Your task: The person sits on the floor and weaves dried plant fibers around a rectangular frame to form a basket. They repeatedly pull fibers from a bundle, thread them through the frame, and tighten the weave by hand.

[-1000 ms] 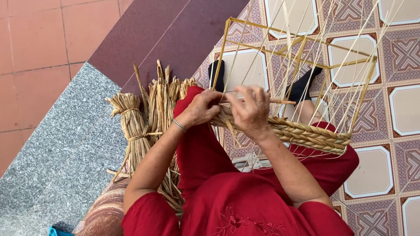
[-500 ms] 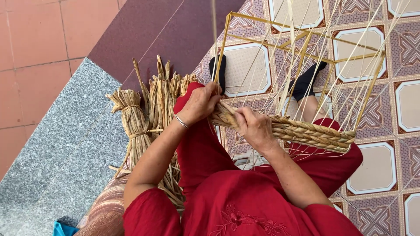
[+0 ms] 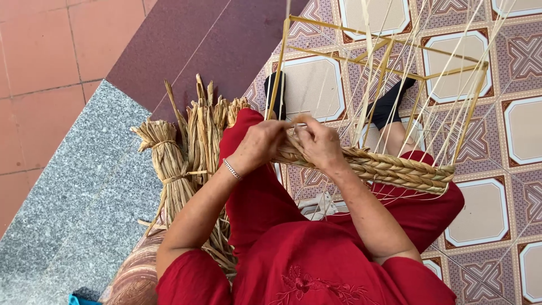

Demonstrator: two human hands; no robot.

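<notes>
Both hands, left hand [image 3: 261,144] and right hand [image 3: 319,142], pinch dried straw strands at the braided straw rim [image 3: 395,169] of a yellow stick-framed basket [image 3: 389,68].

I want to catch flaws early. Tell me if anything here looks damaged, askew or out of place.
Nothing stands out. The left hand and right hand meet at the braided straw band running along the yellow stick basket frame. The braid looks even, the thin uprights look unbroken, and the tied bundles of dried straw lie together beside the left arm.
</notes>
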